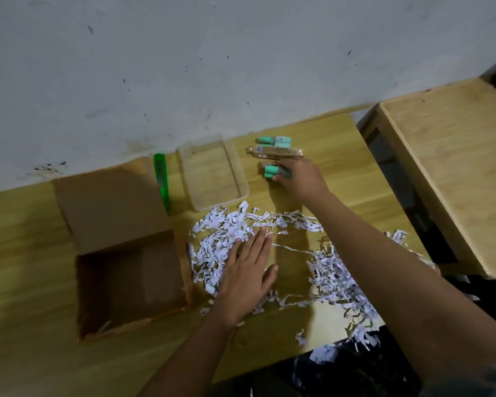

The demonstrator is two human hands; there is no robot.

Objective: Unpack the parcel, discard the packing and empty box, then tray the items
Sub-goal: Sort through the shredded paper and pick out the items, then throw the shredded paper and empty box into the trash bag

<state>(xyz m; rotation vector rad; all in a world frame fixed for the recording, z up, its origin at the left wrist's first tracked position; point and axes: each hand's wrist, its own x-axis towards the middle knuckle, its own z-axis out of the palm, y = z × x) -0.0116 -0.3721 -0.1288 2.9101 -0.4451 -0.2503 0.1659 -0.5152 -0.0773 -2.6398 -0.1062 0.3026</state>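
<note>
An open brown cardboard box (132, 270) sits empty on the wooden table, its flap (109, 207) folded back. White shredded paper (224, 233) lies spread to its right. My left hand (246, 273) rests flat on the shreds, fingers apart. A clear plastic tray (212, 176) stands empty near the wall. Beyond it lie a teal item (275, 140) and a tan packaged item (275, 151). My right hand (301, 179) is closed on another teal item (271, 171) lying on the table right of the tray.
A green utility knife (161, 181) lies between the box flap and the tray. More shreds (341, 285) trail toward the table's front right edge. A second wooden table (453, 167) stands to the right across a gap. The wall runs along the back.
</note>
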